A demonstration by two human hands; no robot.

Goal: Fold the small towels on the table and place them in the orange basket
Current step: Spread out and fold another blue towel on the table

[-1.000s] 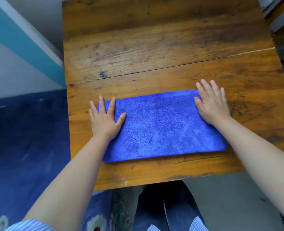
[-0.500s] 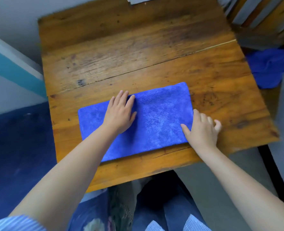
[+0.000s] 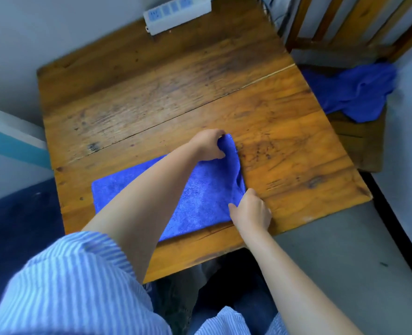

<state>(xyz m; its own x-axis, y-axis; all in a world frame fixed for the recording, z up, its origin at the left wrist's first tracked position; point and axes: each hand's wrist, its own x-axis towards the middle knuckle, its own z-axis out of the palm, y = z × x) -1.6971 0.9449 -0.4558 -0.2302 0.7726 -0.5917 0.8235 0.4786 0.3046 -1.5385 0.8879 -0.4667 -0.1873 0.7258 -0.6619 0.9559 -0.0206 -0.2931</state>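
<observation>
The towel (image 3: 200, 197) lies as a long blue strip across the near half of the wooden table (image 3: 152, 93), already folded once by the look of it, with its right end lifted off the wood. In the head view, the only one here, the left hand (image 3: 209, 146) reaches across and pinches the far right corner, while the right hand (image 3: 251, 211) pinches the near right corner, so both are closed on the cloth and hold the same short edge. The step in hand looks like folding this end over to the left. To do it well, both corners should rise and travel together, the edge kept taut between them so the cloth does not sag or bunch, and land square on the left end before a flat palm smooths it. A heap of more blue cloth (image 3: 352, 90) waits on the chair (image 3: 359, 141) beside the table, and a power strip (image 3: 176, 13) sits at the far edge. The orange basket is not in view, so I cannot tell where the folded piece must go.
</observation>
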